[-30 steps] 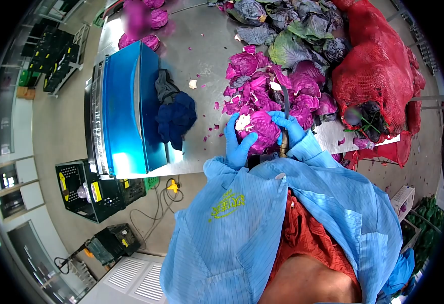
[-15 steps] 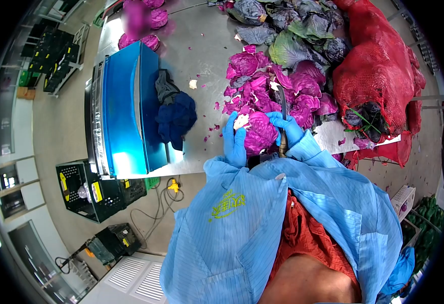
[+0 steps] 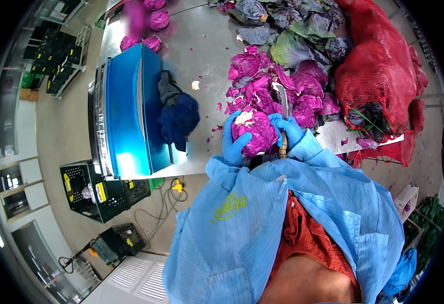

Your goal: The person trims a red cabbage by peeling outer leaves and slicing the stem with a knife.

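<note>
A trimmed red cabbage [image 3: 262, 134], its pale cut stem end facing up and left, is at the table's front edge. My left hand [image 3: 233, 143], in a blue glove, grips it from the left with the thumb across its near side. On the cabbage's right, my gloved right hand [image 3: 291, 131] is closed around the handle of a curved knife [image 3: 284, 99]; its blade points away from me. Those right fingers also come against the cabbage, though the exact contact is partly hidden. Just beyond lies a heap of purple cabbage leaves [image 3: 257, 83].
Untrimmed dark cabbages [image 3: 303, 30] lie at the back, beside a red mesh sack [image 3: 376, 71] on the right. A blue box [image 3: 133, 109] and a dark cloth [image 3: 179, 116] stand left on the metal table [image 3: 202, 55]. Trimmed cabbages [image 3: 159, 20] sit far left.
The cabbage has turned slightly in my left hand, whose thumb now lies further across its near side. My right hand keeps the knife in nearly the same place.
</note>
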A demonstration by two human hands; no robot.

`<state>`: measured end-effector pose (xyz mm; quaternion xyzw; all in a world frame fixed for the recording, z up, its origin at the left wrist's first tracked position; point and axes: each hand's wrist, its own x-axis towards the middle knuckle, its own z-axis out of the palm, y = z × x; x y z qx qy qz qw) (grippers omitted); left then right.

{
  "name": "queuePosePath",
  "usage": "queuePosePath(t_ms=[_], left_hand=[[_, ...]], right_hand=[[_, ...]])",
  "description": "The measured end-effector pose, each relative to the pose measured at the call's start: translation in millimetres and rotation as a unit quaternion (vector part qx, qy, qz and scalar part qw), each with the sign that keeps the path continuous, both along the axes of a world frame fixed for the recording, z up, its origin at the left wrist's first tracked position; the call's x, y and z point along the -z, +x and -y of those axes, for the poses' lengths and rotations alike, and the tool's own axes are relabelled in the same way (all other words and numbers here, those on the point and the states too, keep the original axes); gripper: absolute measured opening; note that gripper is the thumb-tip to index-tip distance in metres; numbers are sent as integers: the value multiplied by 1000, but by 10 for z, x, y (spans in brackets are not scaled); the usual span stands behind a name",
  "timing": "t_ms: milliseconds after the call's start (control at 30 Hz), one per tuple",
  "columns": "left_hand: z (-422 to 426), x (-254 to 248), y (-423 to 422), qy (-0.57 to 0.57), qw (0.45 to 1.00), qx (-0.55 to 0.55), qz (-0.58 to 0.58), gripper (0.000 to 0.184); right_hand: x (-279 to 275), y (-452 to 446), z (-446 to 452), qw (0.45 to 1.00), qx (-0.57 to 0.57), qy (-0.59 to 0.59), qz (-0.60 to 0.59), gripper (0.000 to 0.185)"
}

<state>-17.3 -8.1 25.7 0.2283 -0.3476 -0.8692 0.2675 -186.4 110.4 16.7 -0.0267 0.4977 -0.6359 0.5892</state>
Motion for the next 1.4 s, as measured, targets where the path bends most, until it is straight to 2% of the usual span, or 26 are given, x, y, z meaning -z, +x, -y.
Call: queuePosePath(t_ms=[67, 167, 200, 233, 300, 367, 400, 433, 467, 600, 733, 900, 1100, 1233, 1333, 1400], left_hand=[[-4, 35, 11, 15, 1000, -1, -8, 76], [-24, -35, 42, -22, 1000, -5, 8, 74], [-31, -84, 50, -20, 1000, -4, 22, 75], [-29, -138, 62, -19, 999, -3, 35, 76], [-12, -188, 76, -20, 998, 3, 55, 78], [-19, -202, 113, -21, 997, 19, 73, 79], [-14, -144, 128, -58, 994, 24, 90, 79], [-5, -49, 145, -95, 989, 29, 106, 80], [-5, 20, 166, -132, 983, 33, 123, 80], [-27, 8, 166, -271, 954, 16, 128, 78], [-54, -3, 171, -266, 955, 19, 128, 80], [-57, 9, 180, -341, 923, 27, 178, 82], [-45, -34, 196, -379, 906, 43, 182, 83], [-134, -72, 167, -339, 928, 22, 155, 85], [-144, 30, 204, -344, 927, 29, 150, 87], [-110, 29, 222, -369, 913, 35, 169, 89]], right_hand=[[-106, 17, 18, 1000, 0, -1, -10, 24], [-147, -12, -26, 990, -86, 3, -110, 31], [-181, -14, -6, 940, -64, -42, -333, 33], [-219, -23, 31, 837, -38, -85, -538, 37], [-414, -19, -28, 733, -85, -60, -673, 55], [-992, 113, -67, 694, -181, -10, -697, 65], [-1131, 148, -66, 670, -227, 15, -706, 71], [-1015, 162, -73, 659, -246, -14, -710, 84], [-1059, 242, -66, 611, -260, 15, -747, 88], [-916, 323, -14, 521, -269, 59, -808, 83], [-853, 348, -21, 455, -276, 92, -842, 78], [-889, 315, -46, 460, -275, 75, -841, 76], [-874, 299, -77, 465, -309, 80, -826, 77], [-862, 251, -125, 459, -328, 90, -821, 79], [-806, 211, -173, 505, -283, 48, -814, 77], [-782, 41, -141, 552, -149, -72, -817, 74]])
